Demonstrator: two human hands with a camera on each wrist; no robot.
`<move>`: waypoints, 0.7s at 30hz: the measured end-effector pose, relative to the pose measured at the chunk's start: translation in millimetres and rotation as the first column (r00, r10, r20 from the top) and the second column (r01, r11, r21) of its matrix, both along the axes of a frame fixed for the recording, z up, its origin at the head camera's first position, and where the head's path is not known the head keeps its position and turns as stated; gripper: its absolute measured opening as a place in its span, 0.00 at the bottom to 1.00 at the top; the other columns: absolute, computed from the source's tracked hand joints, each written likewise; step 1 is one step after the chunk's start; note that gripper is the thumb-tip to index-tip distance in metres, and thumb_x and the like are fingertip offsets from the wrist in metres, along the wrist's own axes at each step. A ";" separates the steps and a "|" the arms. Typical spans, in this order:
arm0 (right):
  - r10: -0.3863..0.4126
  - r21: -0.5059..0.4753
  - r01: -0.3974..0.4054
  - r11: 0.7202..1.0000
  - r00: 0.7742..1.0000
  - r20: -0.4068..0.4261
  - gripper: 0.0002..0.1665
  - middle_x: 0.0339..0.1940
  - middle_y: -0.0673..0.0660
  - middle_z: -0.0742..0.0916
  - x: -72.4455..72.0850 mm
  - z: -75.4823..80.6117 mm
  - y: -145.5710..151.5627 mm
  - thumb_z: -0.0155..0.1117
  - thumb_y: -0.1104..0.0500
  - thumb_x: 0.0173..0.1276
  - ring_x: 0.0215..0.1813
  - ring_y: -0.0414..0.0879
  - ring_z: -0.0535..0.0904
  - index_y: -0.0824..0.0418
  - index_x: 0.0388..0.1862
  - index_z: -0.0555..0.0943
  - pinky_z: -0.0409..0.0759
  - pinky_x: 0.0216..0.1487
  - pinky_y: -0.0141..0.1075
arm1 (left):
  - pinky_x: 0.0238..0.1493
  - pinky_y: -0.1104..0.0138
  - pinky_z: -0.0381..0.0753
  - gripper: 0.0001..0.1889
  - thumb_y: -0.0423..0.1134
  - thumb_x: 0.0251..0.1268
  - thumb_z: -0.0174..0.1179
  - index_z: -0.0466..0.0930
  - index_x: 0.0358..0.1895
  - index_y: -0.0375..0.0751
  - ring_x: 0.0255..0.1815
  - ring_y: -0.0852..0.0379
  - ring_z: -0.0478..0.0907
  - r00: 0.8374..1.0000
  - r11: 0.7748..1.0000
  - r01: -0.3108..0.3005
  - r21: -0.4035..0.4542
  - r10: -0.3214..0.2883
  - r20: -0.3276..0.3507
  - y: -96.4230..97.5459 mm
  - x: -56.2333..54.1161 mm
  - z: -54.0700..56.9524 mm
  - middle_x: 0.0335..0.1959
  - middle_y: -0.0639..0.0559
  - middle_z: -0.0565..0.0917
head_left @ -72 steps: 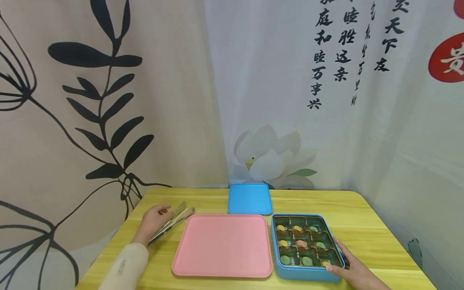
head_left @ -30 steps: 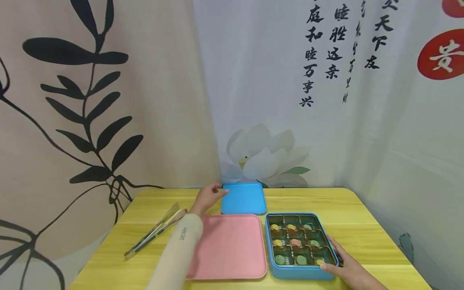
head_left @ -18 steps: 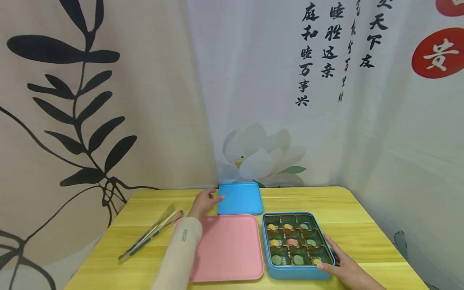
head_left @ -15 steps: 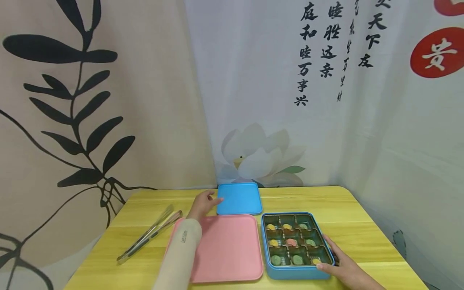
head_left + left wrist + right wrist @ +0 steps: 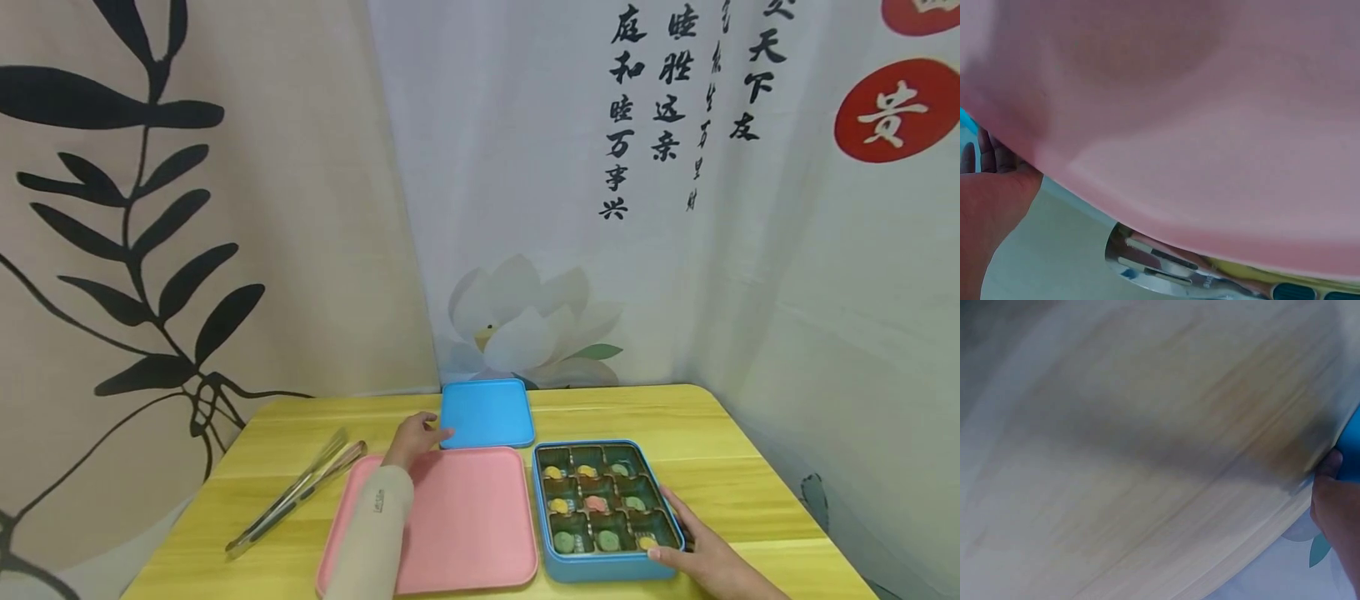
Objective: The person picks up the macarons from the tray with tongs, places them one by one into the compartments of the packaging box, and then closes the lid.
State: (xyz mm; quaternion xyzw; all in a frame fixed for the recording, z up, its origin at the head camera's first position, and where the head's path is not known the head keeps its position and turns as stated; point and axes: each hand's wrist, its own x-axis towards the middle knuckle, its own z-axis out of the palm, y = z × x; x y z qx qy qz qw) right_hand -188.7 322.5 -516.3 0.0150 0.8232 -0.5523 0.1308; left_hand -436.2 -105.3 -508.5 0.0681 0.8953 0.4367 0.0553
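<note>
My left hand (image 5: 414, 437) hovers above the back of a pink tray (image 5: 472, 533), fingers loosely bent and holding nothing. Its thumb tip is by the left edge of a flat blue lid (image 5: 487, 414); whether they touch I cannot tell. At the right stands a blue box (image 5: 607, 571) with a dark divided insert, where small round yellow, green and pink pieces lie in the compartments. My right hand (image 5: 705, 550) grips this box at its right side, thumb over the front corner. Part of the box (image 5: 1350, 450) also shows in the right wrist view.
Metal tongs (image 5: 300, 492) lie spread on the wooden table (image 5: 750, 500) left of the tray; their tip (image 5: 1147, 262) shows in the left wrist view. A printed curtain (image 5: 315, 208) hangs behind the table's back edge.
My left hand went from the tongs over to the blue lid's left edge, then drew back slightly towards the tray. The right hand keeps its grip on the box. The head view shifted right.
</note>
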 end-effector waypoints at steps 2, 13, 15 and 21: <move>0.004 -0.003 -0.004 1.000 1.000 0.001 0.54 0.73 0.84 0.49 0.3 0.1 0.5 0.59 0.52 0.75 0.64 0.74 0.68 0.65 0.80 0.33 0.73 0.56 0.61 | 0.53 0.49 0.77 0.32 0.48 0.63 0.68 0.73 0.64 0.31 0.48 0.44 0.77 1.000 1.000 -0.002 0.015 0.002 0.007 1.5 -1.0 -1.4 0.50 0.39 0.79; 0.025 -0.029 -0.025 0.999 1.000 -0.013 0.53 0.73 0.84 0.50 1.3 -1.6 0.6 0.58 0.53 0.76 0.63 0.70 0.71 0.64 0.80 0.32 0.74 0.56 0.59 | 0.55 0.49 0.76 0.30 0.41 0.61 0.70 0.73 0.63 0.29 0.50 0.42 0.75 0.999 0.998 -0.047 0.047 0.045 0.029 4.4 -11.1 -13.3 0.52 0.37 0.78; 0.021 -0.034 -0.022 0.999 1.000 -0.014 0.54 0.73 0.84 0.50 1.7 -1.3 0.5 0.58 0.53 0.76 0.63 0.69 0.72 0.64 0.80 0.32 0.74 0.56 0.58 | 0.56 0.49 0.76 0.30 0.39 0.60 0.71 0.73 0.63 0.28 0.50 0.43 0.76 0.998 0.997 -0.053 0.052 0.051 0.032 5.3 -13.4 -15.1 0.51 0.37 0.79; 0.022 -0.039 -0.023 0.999 1.000 -0.017 0.54 0.72 0.85 0.51 2.3 -1.7 0.9 0.58 0.53 0.76 0.62 0.70 0.72 0.66 0.80 0.32 0.75 0.55 0.58 | 0.57 0.49 0.76 0.29 0.36 0.60 0.70 0.73 0.63 0.26 0.51 0.42 0.77 0.998 0.997 -0.056 0.047 0.054 0.042 6.7 -15.6 -17.3 0.51 0.36 0.80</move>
